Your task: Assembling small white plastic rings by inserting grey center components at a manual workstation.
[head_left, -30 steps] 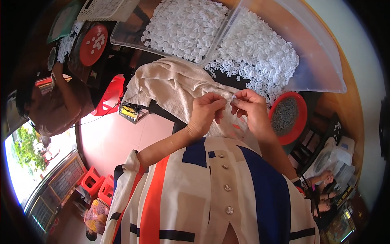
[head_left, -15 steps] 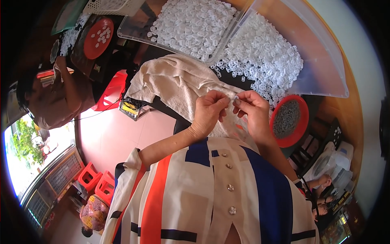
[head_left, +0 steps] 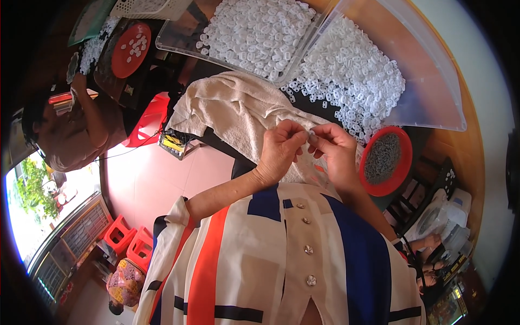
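Observation:
My left hand (head_left: 280, 150) and my right hand (head_left: 337, 153) meet fingertip to fingertip over a beige towel (head_left: 230, 103). Between them sits a small white plastic piece (head_left: 311, 133), pinched by my right thumb and forefinger. The left thumb and forefinger are pressed together against its edge; whatever they grip is too small to see. Beyond the towel lies a heap of similar white pieces (head_left: 352, 70). Close by my right hand is a red bowl (head_left: 405, 157) full of tiny grey metal-looking parts (head_left: 382, 158).
A clear plastic bin (head_left: 179, 49) of white pieces stands at the back, beside a tilted clear lid or bin wall (head_left: 433, 81). At left a co-worker (head_left: 81, 130) sits near a red plate (head_left: 122, 65) with white pieces. Red stools (head_left: 119, 235) stand at lower left.
The fingertips of both hands have drawn closer together, and the right fingers have shifted slightly left, covering more of the white piece. Everything else on the table looks the same.

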